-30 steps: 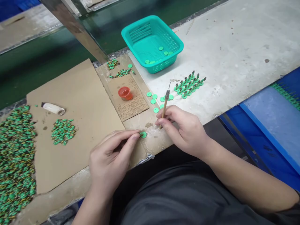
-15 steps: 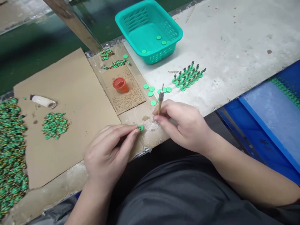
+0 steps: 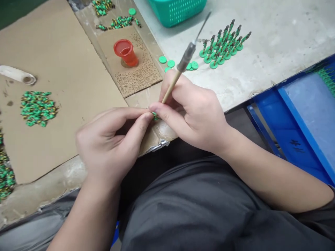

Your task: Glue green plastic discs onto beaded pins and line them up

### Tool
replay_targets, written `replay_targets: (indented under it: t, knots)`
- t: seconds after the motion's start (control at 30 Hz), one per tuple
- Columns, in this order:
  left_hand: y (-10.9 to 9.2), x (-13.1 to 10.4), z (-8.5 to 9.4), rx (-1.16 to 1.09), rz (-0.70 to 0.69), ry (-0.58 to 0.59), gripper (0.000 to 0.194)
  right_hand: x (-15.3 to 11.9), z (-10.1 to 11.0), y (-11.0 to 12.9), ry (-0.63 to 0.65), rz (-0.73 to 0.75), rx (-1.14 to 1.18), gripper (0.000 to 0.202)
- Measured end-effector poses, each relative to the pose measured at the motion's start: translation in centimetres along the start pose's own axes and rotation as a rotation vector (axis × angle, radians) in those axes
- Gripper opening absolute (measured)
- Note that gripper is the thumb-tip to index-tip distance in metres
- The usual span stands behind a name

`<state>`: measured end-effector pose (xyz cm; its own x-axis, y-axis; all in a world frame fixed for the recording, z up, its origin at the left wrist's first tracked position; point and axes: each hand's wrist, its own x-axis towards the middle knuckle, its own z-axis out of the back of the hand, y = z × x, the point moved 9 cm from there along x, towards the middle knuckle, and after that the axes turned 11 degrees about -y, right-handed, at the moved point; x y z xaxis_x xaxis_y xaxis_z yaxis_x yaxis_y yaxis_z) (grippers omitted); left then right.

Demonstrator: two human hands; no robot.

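My left hand (image 3: 112, 136) is closed, its thumb and forefinger pinching at a small green disc (image 3: 155, 116), mostly hidden by the fingertips. My right hand (image 3: 195, 111) grips a wooden-handled needle tool (image 3: 174, 83) with a grey wrapped collar; its thin tip points up and away from the disc. The right thumb and fingertips meet the left fingertips at the disc, and which of them bear on it I cannot tell. Beyond the right hand lie several loose green discs (image 3: 171, 63). Small green figures on round bases (image 3: 222, 45) stand in a cluster farther right.
A red cup (image 3: 127, 54) sits on a speckled cardboard piece (image 3: 142, 75). Piles of tiny green and yellow figures (image 3: 39, 108) lie on the large cardboard sheet (image 3: 65, 66), beside a white tube (image 3: 17, 75). A teal basket (image 3: 180, 10) stands at the back; blue bins (image 3: 293, 115) are at right.
My right hand has moved left to meet my left hand at the green disc, and the needle tool now leans to the right. The view has shifted closer to the table.
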<state>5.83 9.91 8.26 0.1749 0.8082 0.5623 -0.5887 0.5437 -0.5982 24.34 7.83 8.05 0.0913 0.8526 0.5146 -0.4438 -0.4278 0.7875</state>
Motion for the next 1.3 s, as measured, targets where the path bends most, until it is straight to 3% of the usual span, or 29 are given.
replay_targets:
  t: [0.2, 0.6, 0.8, 1.07, 1.3]
  knots:
    - [-0.1, 0.0, -0.2, -0.02, -0.021, 0.013, 0.009, -0.2, 0.2, -0.3, -0.019, 0.027, 0.011, 0.011]
    - [-0.5, 0.0, -0.2, -0.018, -0.049, 0.014, 0.008, -0.2, -1.4, 1.3, 0.114, 0.09, -0.237, 0.013]
    - [-0.7, 0.1, -0.3, -0.033, -0.08, 0.04, 0.01, -0.7, -1.8, 2.3, 0.05, 0.22, -0.201, 0.019]
    - [-0.8, 0.3, -0.6, -0.058, -0.069, 0.087, 0.008, 0.5, 0.4, -0.2, -0.012, 0.135, -0.157, 0.032]
    - [-1.2, 0.1, -0.6, 0.066, -0.176, 0.112, 0.016, 1.3, -0.4, -1.2, 0.242, 0.102, -0.242, 0.036]
